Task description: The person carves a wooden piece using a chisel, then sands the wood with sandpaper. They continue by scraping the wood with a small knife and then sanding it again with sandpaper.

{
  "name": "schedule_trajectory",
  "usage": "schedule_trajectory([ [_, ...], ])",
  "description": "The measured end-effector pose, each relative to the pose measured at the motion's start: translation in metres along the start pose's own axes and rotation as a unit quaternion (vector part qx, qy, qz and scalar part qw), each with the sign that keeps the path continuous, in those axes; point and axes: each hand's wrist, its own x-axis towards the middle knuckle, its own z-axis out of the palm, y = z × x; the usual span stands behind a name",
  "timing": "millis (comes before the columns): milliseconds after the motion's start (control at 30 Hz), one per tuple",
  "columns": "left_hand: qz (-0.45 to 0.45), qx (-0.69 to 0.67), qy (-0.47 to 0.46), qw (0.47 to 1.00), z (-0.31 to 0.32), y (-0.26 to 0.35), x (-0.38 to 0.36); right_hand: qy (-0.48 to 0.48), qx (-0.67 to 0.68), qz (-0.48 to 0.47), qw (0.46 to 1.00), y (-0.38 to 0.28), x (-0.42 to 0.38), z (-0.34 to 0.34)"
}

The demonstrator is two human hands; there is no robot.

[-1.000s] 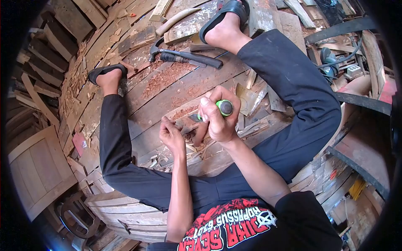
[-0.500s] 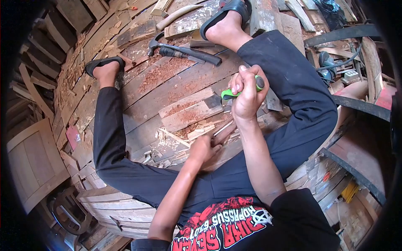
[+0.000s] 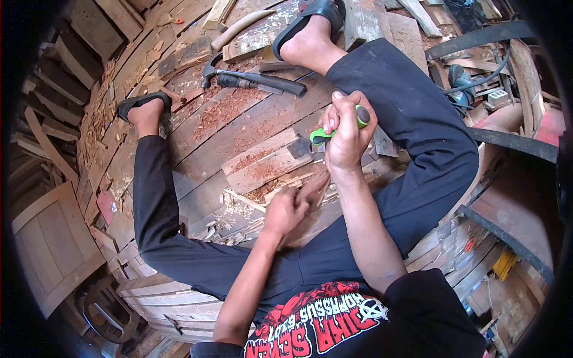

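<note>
**Chisel lifted above the plank**

Left hand (image 3: pixel 285 209), fingers curled, presses on wood scraps (image 3: pixel 262 192) beside the plank (image 3: pixel 262 164), apparently steadying them. Right hand (image 3: pixel 346 134) grips the green-handled chisel (image 3: pixel 334 128) in a closed fist, raised above the plank. Hammer (image 3: pixel 253 77) lies beyond.

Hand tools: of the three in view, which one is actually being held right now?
The green-handled tool, gripped in the right hand. The hammer and the dark-handled tool beside it lie untouched on the planks.

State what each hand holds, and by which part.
The right hand grips a green-handled tool by its handle. The left hand rests among wood scraps; whether it holds anything cannot be told.
</note>
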Motion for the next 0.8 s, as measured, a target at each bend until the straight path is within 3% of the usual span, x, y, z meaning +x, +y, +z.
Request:
schedule_trajectory([
  [100, -0.024, -0.135, 0.069, 0.988, -0.035, 0.001, -0.011, 0.008, 0.007, 0.000, 1.000, 0.000, 0.000, 0.000],
  [233, -0.121, -0.165, 0.133, 0.970, -0.113, 0.028, -0.031, 0.007, 0.024, -0.005, 1.000, 0.005, 0.002, -0.001],
  [300, -0.058, -0.022, 0.191, 0.980, -0.144, 0.028, -0.041, 0.003, 0.023, -0.007, 1.000, 0.004, 0.001, 0.000],
  [367, -0.090, 0.028, 0.221, 0.971, -0.164, 0.039, -0.046, -0.001, 0.013, -0.003, 1.000, 0.006, -0.001, 0.000],
  [533, -0.046, 0.090, 0.215, 0.971, -0.158, 0.021, -0.040, -0.007, -0.011, -0.001, 1.000, 0.003, -0.003, 0.003],
  [800, -0.230, 0.112, 0.253, 0.933, -0.128, -0.007, -0.051, -0.032, 0.009, 0.005, 0.999, 0.010, -0.010, 0.005],
])
